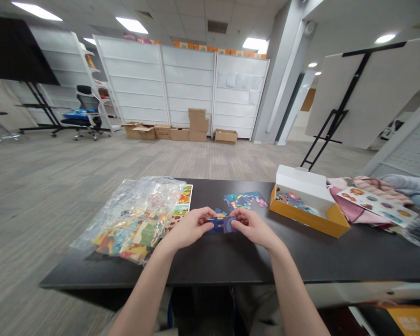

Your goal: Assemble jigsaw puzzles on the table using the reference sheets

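Both hands meet above the black table, near its middle. My left hand pinches a dark blue jigsaw puzzle piece between thumb and fingers. Close against it, my right hand grips a purple-blue puzzle piece. The two pieces are side by side; whether they interlock I cannot tell. Just behind the hands lies a partly joined puzzle, blue with colourful figures and an uneven edge. Other small pieces between the hands are partly hidden by the fingers.
To the left lies a clear plastic bag of colourful pieces, partly over a picture sheet. At right an open yellow box holds more puzzle pieces. Beyond it are folded cloths and a sticker sheet. Cardboard boxes stand along the far shelves.
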A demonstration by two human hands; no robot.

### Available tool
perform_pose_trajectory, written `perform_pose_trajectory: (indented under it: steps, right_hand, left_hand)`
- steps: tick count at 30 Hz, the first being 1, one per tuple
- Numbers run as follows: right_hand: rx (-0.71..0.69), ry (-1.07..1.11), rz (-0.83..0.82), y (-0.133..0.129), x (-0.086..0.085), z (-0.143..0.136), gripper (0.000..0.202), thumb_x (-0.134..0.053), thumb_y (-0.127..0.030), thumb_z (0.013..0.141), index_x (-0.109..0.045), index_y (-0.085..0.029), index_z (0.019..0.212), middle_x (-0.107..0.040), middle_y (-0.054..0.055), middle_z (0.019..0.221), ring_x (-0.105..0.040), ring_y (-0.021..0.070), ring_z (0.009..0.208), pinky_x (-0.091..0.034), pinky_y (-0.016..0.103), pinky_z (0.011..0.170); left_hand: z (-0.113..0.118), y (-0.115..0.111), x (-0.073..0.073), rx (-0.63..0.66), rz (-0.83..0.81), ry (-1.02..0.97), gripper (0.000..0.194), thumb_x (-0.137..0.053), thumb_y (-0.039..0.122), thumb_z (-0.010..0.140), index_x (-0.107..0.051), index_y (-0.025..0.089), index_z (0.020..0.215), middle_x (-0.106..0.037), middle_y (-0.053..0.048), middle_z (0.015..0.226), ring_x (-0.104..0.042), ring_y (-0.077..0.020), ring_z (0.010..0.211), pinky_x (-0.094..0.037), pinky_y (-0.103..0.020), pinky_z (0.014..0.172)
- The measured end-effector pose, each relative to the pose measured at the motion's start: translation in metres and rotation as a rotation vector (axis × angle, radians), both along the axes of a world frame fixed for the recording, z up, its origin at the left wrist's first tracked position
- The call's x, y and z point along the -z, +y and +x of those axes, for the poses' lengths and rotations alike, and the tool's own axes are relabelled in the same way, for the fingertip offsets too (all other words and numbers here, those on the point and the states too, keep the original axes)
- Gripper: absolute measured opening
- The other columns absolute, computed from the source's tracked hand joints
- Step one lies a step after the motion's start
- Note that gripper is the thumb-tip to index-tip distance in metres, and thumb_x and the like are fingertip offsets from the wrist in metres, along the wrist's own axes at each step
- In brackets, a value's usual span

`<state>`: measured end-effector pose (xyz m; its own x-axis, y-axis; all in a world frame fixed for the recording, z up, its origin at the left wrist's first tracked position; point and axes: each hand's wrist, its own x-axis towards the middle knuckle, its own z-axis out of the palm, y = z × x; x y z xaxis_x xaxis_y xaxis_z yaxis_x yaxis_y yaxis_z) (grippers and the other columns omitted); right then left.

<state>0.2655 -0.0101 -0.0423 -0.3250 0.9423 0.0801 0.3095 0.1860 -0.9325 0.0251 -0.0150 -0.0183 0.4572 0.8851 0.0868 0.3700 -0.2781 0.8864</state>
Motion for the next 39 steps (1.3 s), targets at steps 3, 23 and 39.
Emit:
perform_pose_trajectory:
  steps: [3,23,39]
  right_hand:
    - [0.071,0.066,-0.037,0.004,0.004,0.002,0.029,-0.072,-0.04,0.077,-0.061,-0.019,0.096,-0.068,0.001,0.079,-0.066,0.0175,0.072,-0.05,0.032,0.071]
    - [0.174,0.241,0.06,-0.001,-0.015,0.009,0.043,-0.077,-0.046,0.077,-0.051,-0.023,0.102,-0.059,-0.007,0.067,-0.052,0.0102,0.053,-0.04,0.023,0.052]
    - [1.152,0.311,0.185,0.02,0.01,0.126,0.059,-0.072,-0.043,0.066,-0.055,-0.02,0.118,-0.061,0.008,0.113,-0.067,0.0171,0.081,-0.056,0.023,0.051]
  left_hand:
    - [0.0,0.001,-0.001,-0.015,0.011,-0.021,0.018,-0.061,0.026,0.082,-0.068,0.019,0.098,-0.075,-0.006,0.096,-0.071,-0.0207,0.087,-0.055,-0.032,0.083]
    - [0.028,0.0,0.001,0.009,-0.082,-0.249,0.032,-0.067,0.027,0.086,-0.065,0.017,0.117,-0.076,-0.009,0.106,-0.073,-0.0215,0.1,-0.057,-0.036,0.093]
    - [0.038,0.002,0.022,-0.177,0.362,0.759,0.032,-0.06,0.038,0.096,-0.064,0.02,0.122,-0.06,-0.017,0.138,-0.05,-0.037,0.134,-0.043,-0.049,0.107]
